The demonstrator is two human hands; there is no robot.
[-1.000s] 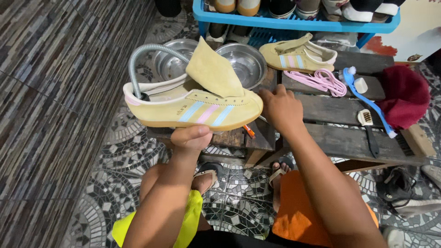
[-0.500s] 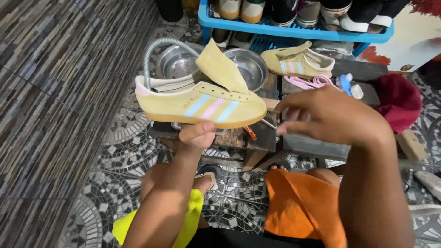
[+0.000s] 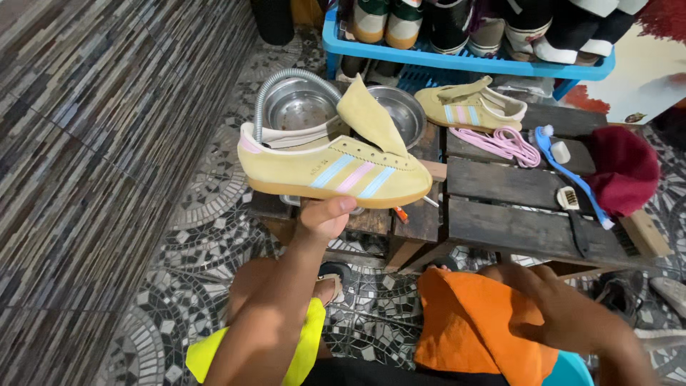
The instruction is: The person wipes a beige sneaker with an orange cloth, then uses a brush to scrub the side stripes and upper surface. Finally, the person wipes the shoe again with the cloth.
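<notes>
My left hand (image 3: 325,216) holds a yellow suede sneaker (image 3: 332,171) from underneath, by its gum sole. The shoe has pastel blue and pink side stripes, no laces, and its tongue stands up. It hovers above the front edge of a dark wooden pallet table (image 3: 514,214). My right hand (image 3: 554,314) is low at the lower right, resting on an orange cloth (image 3: 471,325) over my knee; whether it grips the cloth is unclear.
The matching sneaker (image 3: 471,106) lies on the table beside pink laces (image 3: 504,143), a blue-handled brush (image 3: 568,168), a small brush (image 3: 572,207) and a maroon cloth (image 3: 622,168). Two steel bowls (image 3: 300,107) and a grey hose sit behind. A blue shoe rack (image 3: 464,61) holds several shoes.
My right hand left the sneaker's toe, swung back toward me and dropped onto the orange cloth. The left hand kept the shoe raised, roughly in place.
</notes>
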